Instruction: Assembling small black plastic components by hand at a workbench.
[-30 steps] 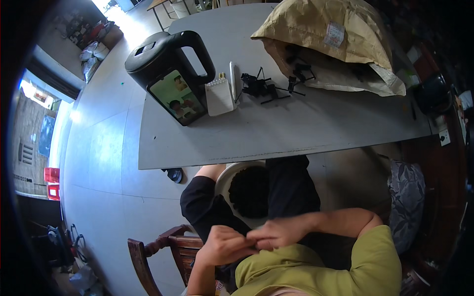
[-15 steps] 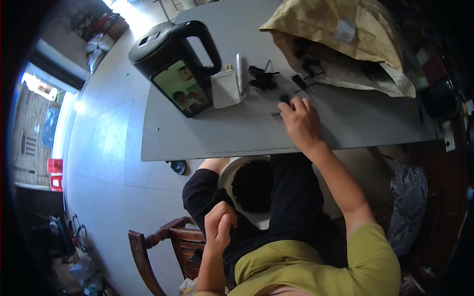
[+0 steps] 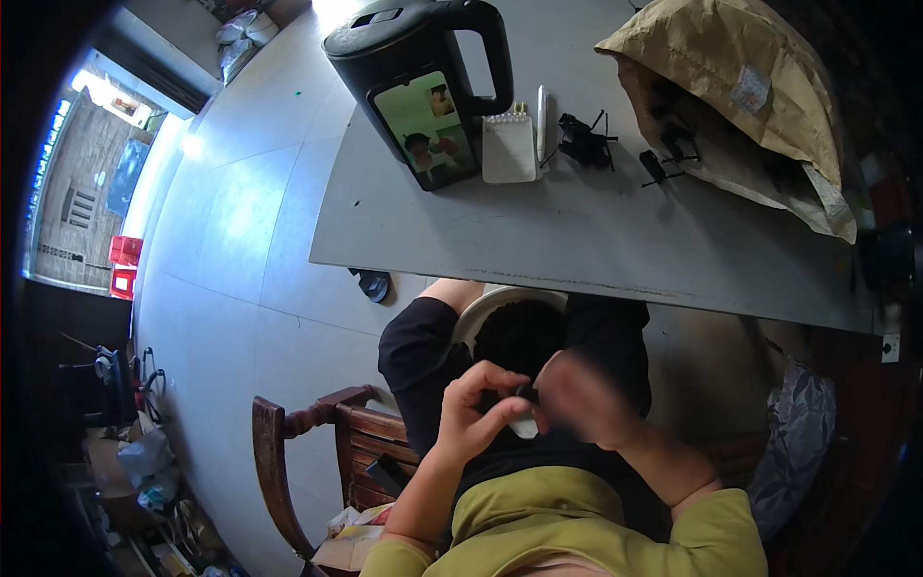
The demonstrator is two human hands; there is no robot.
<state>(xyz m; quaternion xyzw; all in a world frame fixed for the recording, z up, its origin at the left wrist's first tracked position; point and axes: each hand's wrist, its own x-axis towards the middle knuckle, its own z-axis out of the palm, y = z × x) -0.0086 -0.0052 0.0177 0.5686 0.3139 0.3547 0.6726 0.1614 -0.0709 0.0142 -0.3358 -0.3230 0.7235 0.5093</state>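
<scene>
Above my lap, my left hand [image 3: 476,412] pinches a small black part [image 3: 525,392] between thumb and fingers. My right hand [image 3: 588,402] is right beside it, close to the same part; motion smears its fingers, so their grip does not show. Below the hands, between my knees, stands a white basin [image 3: 463,325] holding a heap of small black pieces [image 3: 519,332]. On the grey table lie a cluster of black parts with thin stems [image 3: 585,144] and a smaller black stemmed part [image 3: 654,167]. A brown paper bag [image 3: 740,58] lies with its mouth toward them, more black parts inside.
The grey table [image 3: 461,240] has its near edge just beyond my knees. On it stand a black kettle [image 3: 404,38], a phone [image 3: 428,135] leaning against it, a small notepad [image 3: 511,149] and a white pen [image 3: 541,120]. A wooden chair [image 3: 361,433] is at my left.
My right hand has come back from the tabletop to my lap, meeting my left hand, which has moved up and right. A small black part is now between the hands. The view has shifted.
</scene>
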